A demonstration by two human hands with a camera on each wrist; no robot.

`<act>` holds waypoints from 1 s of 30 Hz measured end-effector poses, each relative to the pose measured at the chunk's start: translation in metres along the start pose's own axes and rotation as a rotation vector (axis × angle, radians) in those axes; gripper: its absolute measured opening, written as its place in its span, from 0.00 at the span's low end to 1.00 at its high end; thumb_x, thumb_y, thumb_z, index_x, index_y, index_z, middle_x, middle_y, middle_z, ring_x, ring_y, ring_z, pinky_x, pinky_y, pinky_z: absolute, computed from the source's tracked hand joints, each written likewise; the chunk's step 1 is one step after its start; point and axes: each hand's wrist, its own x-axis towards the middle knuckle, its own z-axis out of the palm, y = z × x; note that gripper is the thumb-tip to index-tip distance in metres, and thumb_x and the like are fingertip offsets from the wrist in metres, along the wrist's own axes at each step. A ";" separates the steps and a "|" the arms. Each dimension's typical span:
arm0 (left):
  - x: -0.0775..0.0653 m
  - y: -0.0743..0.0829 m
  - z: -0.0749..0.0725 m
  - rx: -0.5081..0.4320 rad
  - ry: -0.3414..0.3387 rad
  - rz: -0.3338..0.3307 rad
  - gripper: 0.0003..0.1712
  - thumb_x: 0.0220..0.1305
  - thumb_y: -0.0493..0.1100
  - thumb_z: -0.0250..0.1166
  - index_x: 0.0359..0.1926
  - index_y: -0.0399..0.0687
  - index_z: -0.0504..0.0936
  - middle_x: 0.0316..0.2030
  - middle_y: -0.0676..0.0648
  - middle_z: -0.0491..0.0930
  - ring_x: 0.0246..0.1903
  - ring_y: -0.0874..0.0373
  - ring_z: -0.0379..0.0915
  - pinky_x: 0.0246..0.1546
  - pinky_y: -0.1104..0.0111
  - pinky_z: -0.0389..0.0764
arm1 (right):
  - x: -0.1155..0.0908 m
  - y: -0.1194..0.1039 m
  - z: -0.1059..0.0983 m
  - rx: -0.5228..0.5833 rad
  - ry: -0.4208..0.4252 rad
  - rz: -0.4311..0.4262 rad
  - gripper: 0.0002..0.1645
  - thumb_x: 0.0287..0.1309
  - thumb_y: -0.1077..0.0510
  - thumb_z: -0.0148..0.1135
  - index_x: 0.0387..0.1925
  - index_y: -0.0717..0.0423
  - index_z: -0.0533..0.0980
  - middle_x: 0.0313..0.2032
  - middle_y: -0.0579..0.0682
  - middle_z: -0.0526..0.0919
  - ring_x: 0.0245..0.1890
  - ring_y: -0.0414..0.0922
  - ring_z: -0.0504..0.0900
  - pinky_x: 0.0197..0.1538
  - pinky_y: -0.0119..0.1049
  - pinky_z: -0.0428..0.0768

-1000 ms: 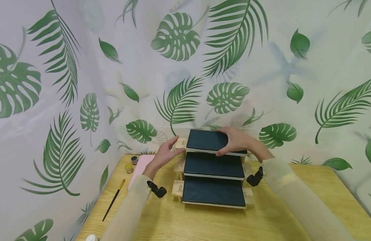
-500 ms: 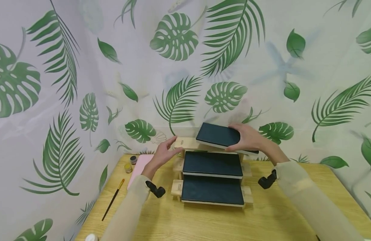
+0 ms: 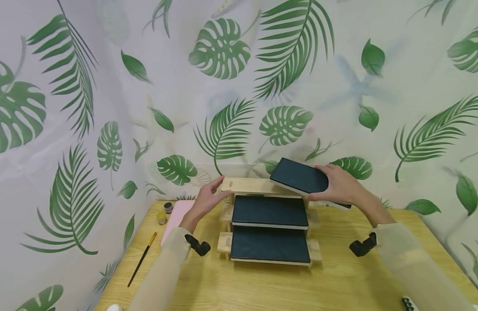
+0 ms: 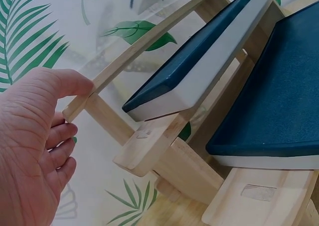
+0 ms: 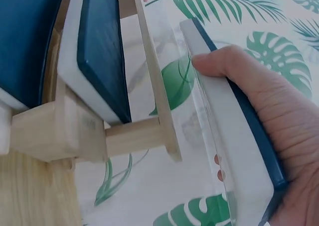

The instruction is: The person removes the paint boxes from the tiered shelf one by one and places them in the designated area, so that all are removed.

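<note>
A light wooden stepped rack [image 3: 223,242] stands on the table. My left hand [image 3: 204,203] pinches the left end of its top step [image 3: 248,185]; in the left wrist view the thumb meets the board's edge and the other fingers curl at its end. My right hand [image 3: 341,185] grips a dark blue book-like block [image 3: 299,175] with white sides, thumb on the near side and fingers hidden beyond it. It hangs tilted, apart from the step in the right wrist view. Similar blocks lie on the middle step [image 3: 270,211] and bottom step [image 3: 270,244].
Left of the rack lie a pink flat object [image 3: 179,218], two small jars [image 3: 161,218] and a paintbrush [image 3: 142,259]. A white round lid [image 3: 115,307] shows at the front left, a black-and-white item [image 3: 408,304] at the front right. Leaf-patterned sheeting [image 3: 239,108] rises behind.
My right hand has lifted the blue block off the top step and carried it right, tilting it. The top step is now bare. My left hand has stayed at the rack's left end.
</note>
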 end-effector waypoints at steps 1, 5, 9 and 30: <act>0.000 0.000 0.000 -0.003 0.002 0.003 0.44 0.73 0.54 0.68 0.81 0.45 0.61 0.79 0.43 0.61 0.79 0.47 0.54 0.79 0.52 0.58 | -0.003 0.003 0.000 0.004 -0.001 0.008 0.69 0.48 0.26 0.75 0.77 0.66 0.62 0.68 0.71 0.71 0.64 0.68 0.72 0.61 0.68 0.76; -0.001 -0.002 0.001 -0.008 0.007 0.007 0.44 0.72 0.53 0.69 0.80 0.43 0.62 0.78 0.42 0.62 0.79 0.46 0.54 0.79 0.51 0.58 | -0.015 0.013 0.004 0.012 0.002 0.046 0.70 0.50 0.25 0.74 0.77 0.67 0.61 0.68 0.74 0.69 0.66 0.70 0.70 0.62 0.69 0.75; -0.002 -0.002 0.004 -0.012 0.004 0.005 0.44 0.73 0.53 0.68 0.80 0.43 0.62 0.78 0.42 0.62 0.79 0.47 0.55 0.79 0.52 0.58 | -0.029 0.026 0.004 0.016 0.030 0.082 0.69 0.50 0.26 0.74 0.77 0.68 0.61 0.67 0.75 0.69 0.65 0.72 0.69 0.60 0.71 0.75; -0.001 0.001 0.008 -0.034 0.032 0.011 0.43 0.74 0.52 0.67 0.81 0.44 0.61 0.79 0.43 0.61 0.79 0.47 0.55 0.78 0.52 0.60 | -0.131 0.132 0.023 -0.054 0.132 0.340 0.71 0.49 0.28 0.74 0.68 0.85 0.60 0.55 0.86 0.68 0.50 0.78 0.71 0.47 0.72 0.74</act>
